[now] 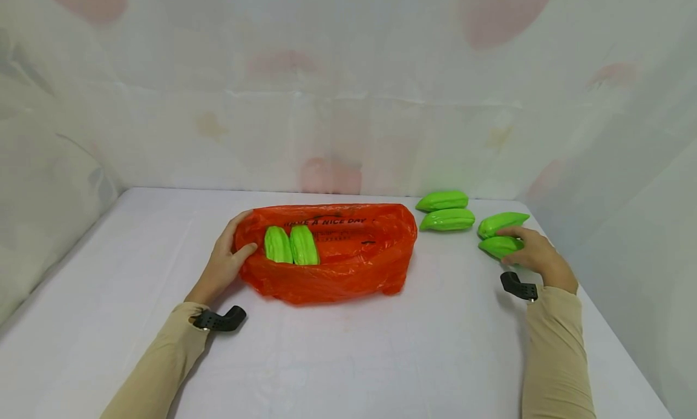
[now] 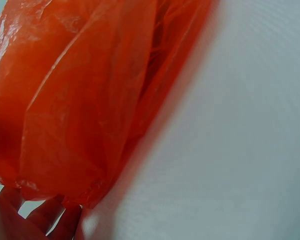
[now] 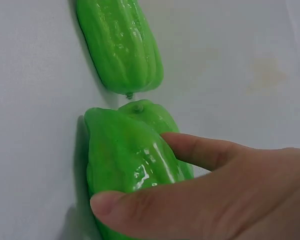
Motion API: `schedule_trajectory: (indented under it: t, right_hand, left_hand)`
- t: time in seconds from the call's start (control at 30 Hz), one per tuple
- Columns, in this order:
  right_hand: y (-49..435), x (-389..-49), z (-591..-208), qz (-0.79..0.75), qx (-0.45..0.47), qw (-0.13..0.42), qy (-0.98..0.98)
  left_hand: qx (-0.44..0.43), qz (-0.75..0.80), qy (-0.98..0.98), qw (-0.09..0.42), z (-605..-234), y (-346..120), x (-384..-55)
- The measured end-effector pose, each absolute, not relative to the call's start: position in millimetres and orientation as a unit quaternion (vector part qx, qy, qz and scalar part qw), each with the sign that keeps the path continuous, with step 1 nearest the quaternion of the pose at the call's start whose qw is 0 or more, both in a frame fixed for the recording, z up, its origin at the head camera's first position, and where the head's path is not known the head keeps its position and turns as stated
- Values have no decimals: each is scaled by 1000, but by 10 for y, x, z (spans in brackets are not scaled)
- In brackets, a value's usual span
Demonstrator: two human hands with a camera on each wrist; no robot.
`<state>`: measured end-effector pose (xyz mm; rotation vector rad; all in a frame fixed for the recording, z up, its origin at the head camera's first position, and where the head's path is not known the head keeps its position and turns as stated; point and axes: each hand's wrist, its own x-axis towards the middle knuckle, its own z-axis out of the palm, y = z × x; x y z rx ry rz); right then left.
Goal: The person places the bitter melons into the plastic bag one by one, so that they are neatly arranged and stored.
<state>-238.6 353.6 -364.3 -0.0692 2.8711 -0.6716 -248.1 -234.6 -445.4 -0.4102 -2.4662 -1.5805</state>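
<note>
A red plastic bag (image 1: 332, 283) lies with its mouth open, printed lettering on its inner back wall. My left hand (image 1: 223, 259) holds its left rim, thumb over the inside and fingers outside. Two bright green ridged gourds (image 1: 304, 245) sit side by side in the bag. At the right, my right hand (image 1: 539, 256) pinches the nearer gourd (image 3: 125, 150) of a pair, thumb on its near side and index finger on its far side. The other gourd (image 1: 498, 222) of that pair lies just behind it. In the left wrist view the fingers (image 2: 45, 215) show under the bag.
Two more green gourds (image 1: 448, 220) lie one behind the other between the bag and my right hand. A white cloth covers the table (image 1: 354, 364). Pale patterned curtains (image 1: 348, 104) hang behind and at both sides. Each wrist wears a black strap camera (image 1: 220, 320).
</note>
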Motion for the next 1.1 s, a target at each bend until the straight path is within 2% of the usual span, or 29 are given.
schedule_trajectory:
  t: [1.1]
  right_hand:
    - [3399, -2434, -3661, -236, -40, 110, 965]
  left_hand:
    - [-142, -533, -829, 94, -4461, -2343, -2487]
